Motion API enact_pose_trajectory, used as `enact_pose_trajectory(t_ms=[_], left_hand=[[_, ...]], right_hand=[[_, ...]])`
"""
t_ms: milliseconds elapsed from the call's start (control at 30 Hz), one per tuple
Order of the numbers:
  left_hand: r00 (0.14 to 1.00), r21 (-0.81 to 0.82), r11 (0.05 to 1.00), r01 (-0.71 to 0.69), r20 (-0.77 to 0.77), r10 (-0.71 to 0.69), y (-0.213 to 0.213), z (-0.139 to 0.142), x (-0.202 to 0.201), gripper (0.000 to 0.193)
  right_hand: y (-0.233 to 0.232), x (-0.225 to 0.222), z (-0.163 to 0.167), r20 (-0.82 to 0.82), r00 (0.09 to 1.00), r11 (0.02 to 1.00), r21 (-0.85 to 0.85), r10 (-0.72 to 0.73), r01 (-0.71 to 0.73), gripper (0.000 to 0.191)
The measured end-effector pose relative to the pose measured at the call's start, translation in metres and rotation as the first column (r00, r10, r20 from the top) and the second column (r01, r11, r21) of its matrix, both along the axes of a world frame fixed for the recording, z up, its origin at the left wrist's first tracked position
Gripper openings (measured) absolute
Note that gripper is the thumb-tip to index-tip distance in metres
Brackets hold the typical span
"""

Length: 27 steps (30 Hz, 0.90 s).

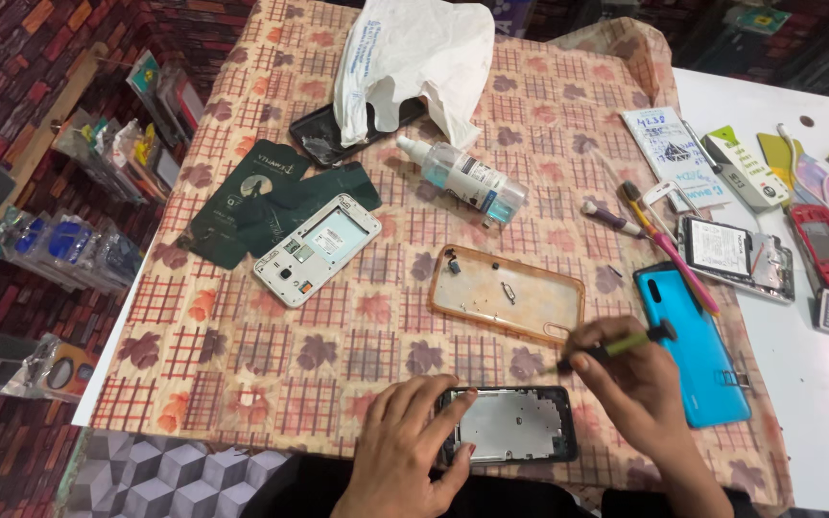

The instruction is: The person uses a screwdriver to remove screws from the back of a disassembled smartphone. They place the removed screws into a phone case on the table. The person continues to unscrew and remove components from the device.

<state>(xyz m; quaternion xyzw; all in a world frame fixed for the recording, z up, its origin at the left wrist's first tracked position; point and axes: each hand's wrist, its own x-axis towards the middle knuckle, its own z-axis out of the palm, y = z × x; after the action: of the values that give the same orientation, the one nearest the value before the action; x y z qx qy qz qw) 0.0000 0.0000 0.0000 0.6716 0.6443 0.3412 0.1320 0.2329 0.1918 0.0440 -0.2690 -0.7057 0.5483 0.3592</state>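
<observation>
An opened phone frame (pixel 512 424) lies at the table's near edge, gripped on its left side by the left hand (pixel 405 449). The right hand (pixel 637 388) pinches a green-handled tool (pixel 616 347) above its right edge. A clear case (pixel 508 294) lies just beyond, a blue back cover (pixel 695 343) to the right; the tool tip is hard to make out.

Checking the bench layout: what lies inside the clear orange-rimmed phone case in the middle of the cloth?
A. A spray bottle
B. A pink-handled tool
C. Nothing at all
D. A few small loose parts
D: a few small dark parts lie inside the clear case; the spray bottle and pink-handled tool lie outside it.
</observation>
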Motion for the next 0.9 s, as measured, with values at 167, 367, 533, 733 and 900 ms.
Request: enact_pose_trajectory(t_ms=[167,367,533,733,900], left_hand=[[1.000,0.035,0.999,-0.004,0.010,0.004,0.000,0.010,-0.002,0.059],[1.000,0.040,0.999,-0.013,-0.003,0.013,0.002,0.014,-0.002,0.058],[1.000,0.082,0.997,-0.004,-0.023,0.006,0.004,0.013,-0.003,0.057],[0.999,0.057,0.998,0.033,0.009,-0.033,0.003,0.007,-0.004,0.056],[0.999,0.094,0.995,0.038,-0.014,-0.037,0.003,0.000,-0.003,0.055]], right_hand=[[-0.034,0.020,-0.013,-0.066,0.986,0.984,0.076,-0.155,0.160,0.021],[-0.051,0.022,-0.024,-0.136,0.938,0.944,0.038,-0.320,0.327,0.024],[-0.054,0.003,-0.025,-0.105,0.907,0.905,0.083,-0.408,0.417,0.037],[-0.061,-0.016,-0.025,-0.025,0.900,0.881,0.193,-0.436,0.432,0.035],[-0.061,-0.015,-0.029,-0.005,0.917,0.885,0.258,-0.399,0.387,0.031]])
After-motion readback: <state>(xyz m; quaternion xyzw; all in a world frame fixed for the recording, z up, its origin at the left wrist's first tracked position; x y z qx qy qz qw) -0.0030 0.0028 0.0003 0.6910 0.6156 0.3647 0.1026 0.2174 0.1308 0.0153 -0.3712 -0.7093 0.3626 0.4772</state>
